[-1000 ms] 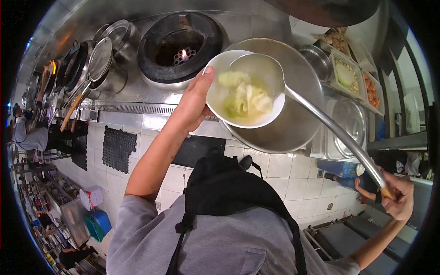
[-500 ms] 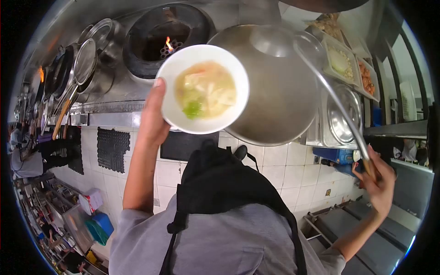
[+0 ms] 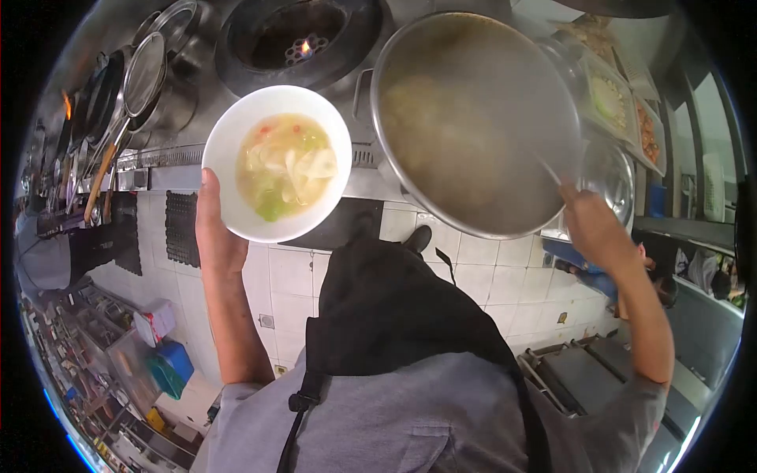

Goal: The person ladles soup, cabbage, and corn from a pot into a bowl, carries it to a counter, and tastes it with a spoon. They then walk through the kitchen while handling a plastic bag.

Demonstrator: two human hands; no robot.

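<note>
My left hand (image 3: 214, 236) holds a white bowl (image 3: 233, 130) from below its left rim. The bowl carries pale soup with noodles or dumpling skins and green leaves. My right hand (image 3: 593, 223) grips the end of a ladle handle (image 3: 549, 170) at the near right rim of a big steel pot (image 3: 473, 118). The ladle's cup is down inside the pot, hidden in the cloudy broth. The bowl sits to the left of the pot, apart from it.
A black wok burner (image 3: 300, 39) with a small flame is behind the bowl. Strainers and ladles (image 3: 134, 87) lean at the left. Steel containers with toppings (image 3: 623, 110) stand at the right. A black mat (image 3: 180, 229) lies on the tiled floor.
The bowl has moved left and nearer, away from the pot. My right hand has swung up to the pot's rim and lowered the ladle into the broth.
</note>
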